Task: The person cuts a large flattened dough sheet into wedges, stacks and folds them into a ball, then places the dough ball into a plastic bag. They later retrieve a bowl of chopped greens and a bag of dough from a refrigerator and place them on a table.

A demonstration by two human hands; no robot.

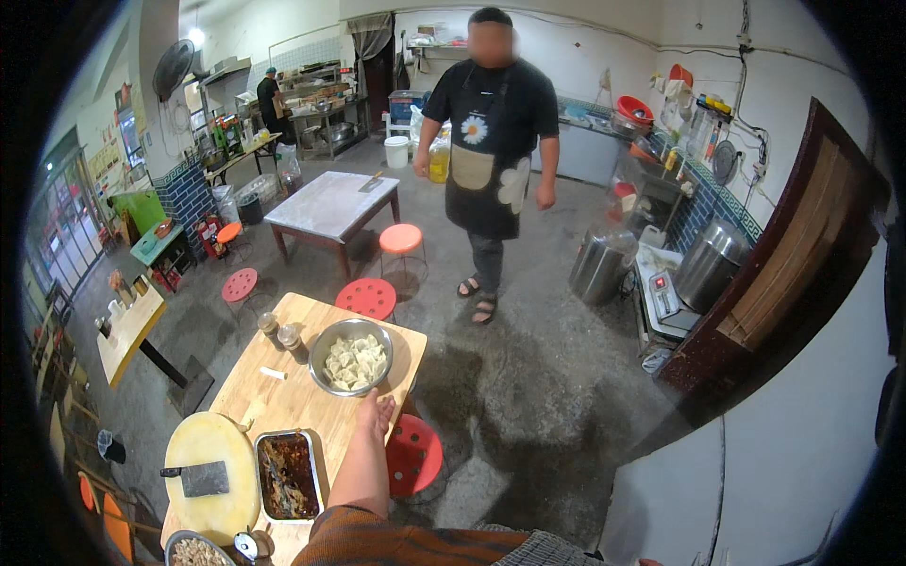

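My left hand (376,414) reaches out at the near rim of a stainless steel bowl (316,368), palm turned right and fingers loosely apart. It grips nothing; whether a fingertip touches the rim I cannot tell. Folded dumplings (354,362) fill much of the bowl, on a wooden table (244,378). Left of my forearm, a metal tray (289,477) contains dark sauce and pieces of food. A cleaver (205,479) lies on a round cutting board (209,509). Only a skin-coloured sliver, possibly my right hand (648,562), shows at the bottom edge.
Two shaker jars (279,332) stand behind the bowl. A red stool (414,456) is beside the table. A person in an apron (488,134) stands ahead; another person (269,102) is farther back. A floured table (333,201), steel pots (604,265) and a wooden door (778,262) surround the floor.
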